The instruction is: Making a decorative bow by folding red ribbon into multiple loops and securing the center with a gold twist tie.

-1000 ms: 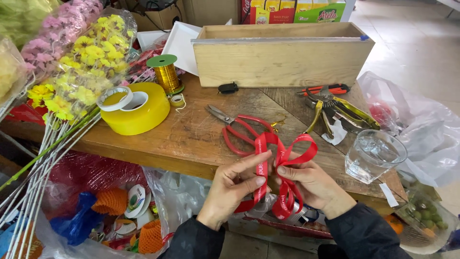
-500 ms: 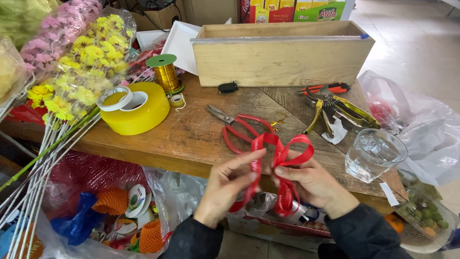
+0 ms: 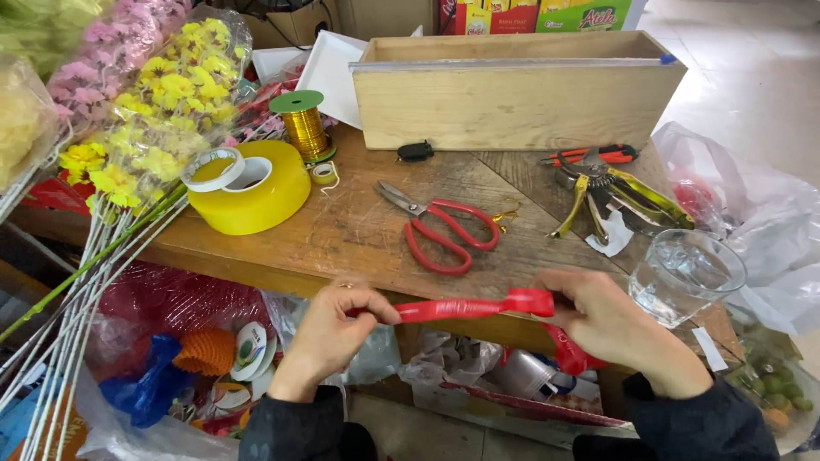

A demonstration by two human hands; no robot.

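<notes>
Low in the frame, the left hand and the right hand stand well apart, each pinched shut on one end of a red ribbon. The ribbon runs almost level between them, pulled into a flat, slightly twisted band just in front of the near edge of the wooden desk. Past the right hand, the rest of the ribbon drops down behind the palm toward the bottom of the frame. A ring shows on a finger of the left hand, and both wrists end in dark sleeves.

On the desk just above the ribbon lie red-handled scissors, blades pointing toward the upper left. At the right of the frame, close beside the right hand, stands a clear drinking glass at the desk's edge. Above the glass lie yellow-handled pruning shears, touching a red and black utility knife.

In the left half of the desk sits a large yellow tape roll with a smaller whitish roll leaning on its top. Behind it stands a spool of gold wire with a green cap. A long wooden box fills the upper middle. Wrapped bunches of yellow and pink flowers lean across the upper left corner, their pale stems running down toward the lower left.
</notes>
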